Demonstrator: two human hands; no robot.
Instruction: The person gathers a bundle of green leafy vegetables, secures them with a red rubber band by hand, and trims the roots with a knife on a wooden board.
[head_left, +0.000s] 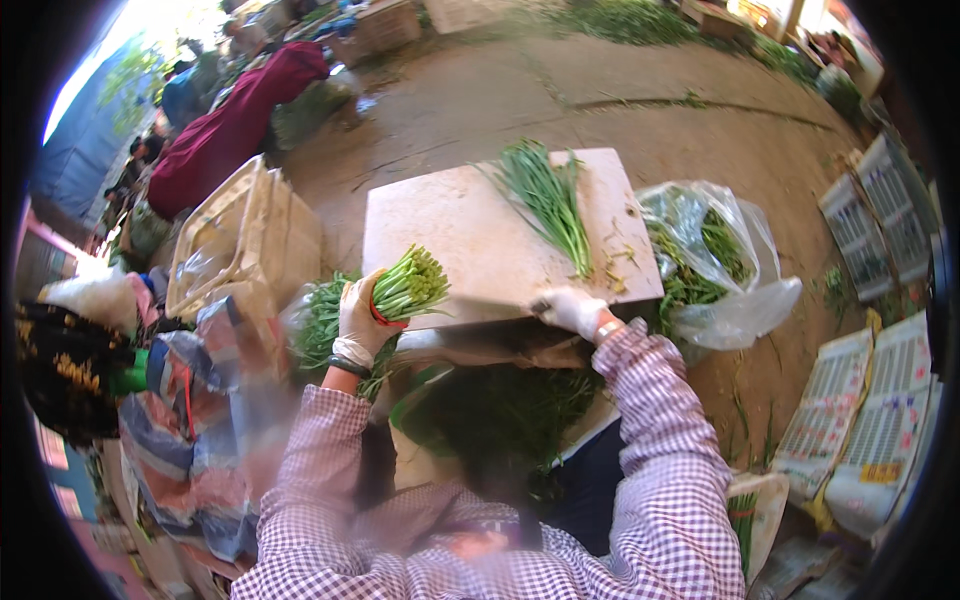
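In my left hand (362,318), which wears a white glove, is a thick bunch of chives (412,285), gripped around its stems. The cut ends point up and right, with the dark leaves hanging down to the left below my hand. A red band (384,316) circles the stems beside my fingers. My right hand (570,310), also gloved, is at the near edge of the white board (440,220). Its fingers are curled together, and their tips are too blurred to show what is between them. Loose chives (545,200) lie on the board beyond my right hand.
Yellowish trimmings (613,270) are scattered on the board's right side. A clear plastic bag (745,270) of greens stands to its right, and a cream crate (245,240) to its left. Below the board, a dark heap of greens (500,415) sits before me. White crates (865,410) stand far right.
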